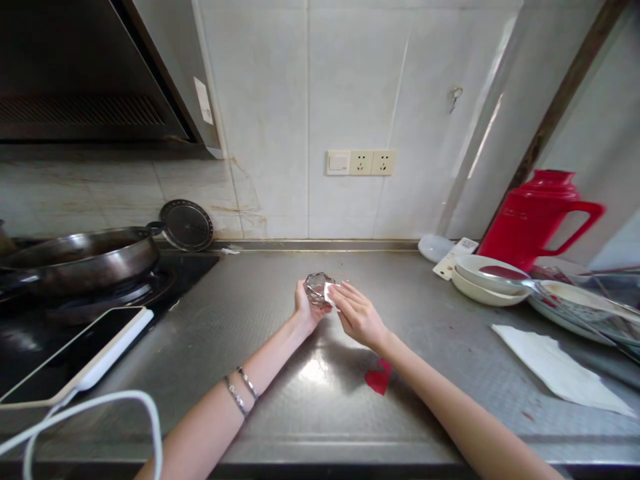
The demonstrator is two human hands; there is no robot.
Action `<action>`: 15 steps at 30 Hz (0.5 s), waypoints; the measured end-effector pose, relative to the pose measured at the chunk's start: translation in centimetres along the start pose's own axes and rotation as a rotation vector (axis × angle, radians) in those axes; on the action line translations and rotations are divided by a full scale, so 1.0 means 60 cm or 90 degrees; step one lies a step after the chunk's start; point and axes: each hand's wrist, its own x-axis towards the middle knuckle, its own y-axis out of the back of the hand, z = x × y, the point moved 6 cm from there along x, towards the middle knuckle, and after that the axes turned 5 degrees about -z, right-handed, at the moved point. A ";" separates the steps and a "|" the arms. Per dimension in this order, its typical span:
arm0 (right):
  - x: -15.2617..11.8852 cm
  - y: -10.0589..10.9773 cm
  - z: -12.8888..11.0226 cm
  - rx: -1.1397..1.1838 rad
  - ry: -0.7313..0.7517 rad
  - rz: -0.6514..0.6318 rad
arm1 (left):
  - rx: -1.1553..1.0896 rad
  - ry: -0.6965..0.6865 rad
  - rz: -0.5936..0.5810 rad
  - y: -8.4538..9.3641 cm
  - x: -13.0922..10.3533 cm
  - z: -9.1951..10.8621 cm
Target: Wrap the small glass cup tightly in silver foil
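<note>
Near the middle of the metal counter (240,320), my left hand (306,312) is closed around a round, dark, shiny object (317,288) that looks like a small glass or wire-like holder. My right hand (357,313) pinches a small piece of white tissue (330,295) against the right side of that object. The fingers of my right hand are pressed together over the tissue. Below my right wrist, a red scrap (379,379) lies on the counter.
Left, a steel pan (90,260) sits on the stove, with a phone and power bank (75,360) and white cable (125,395) in front. Right stand stacked bowls (487,283), a red thermos (533,217), plates (575,307) with utensils, and a white paper sheet (560,370).
</note>
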 end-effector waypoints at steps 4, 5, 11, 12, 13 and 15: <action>0.001 -0.005 -0.004 0.004 -0.014 -0.005 | 0.049 -0.053 -0.021 -0.008 -0.003 0.006; 0.001 -0.007 -0.004 0.008 -0.025 -0.006 | 0.046 -0.060 -0.031 -0.010 -0.002 0.006; -0.002 -0.016 -0.004 0.041 -0.070 0.018 | 0.023 -0.080 -0.076 -0.012 0.003 -0.001; -0.002 -0.017 -0.004 0.050 -0.074 0.023 | 0.018 -0.086 -0.079 -0.011 0.003 -0.003; -0.003 -0.018 -0.003 0.061 -0.081 0.028 | 0.014 -0.093 -0.080 -0.010 0.004 -0.004; -0.004 -0.020 0.001 0.081 -0.105 0.041 | 0.007 -0.101 -0.082 -0.010 0.004 -0.007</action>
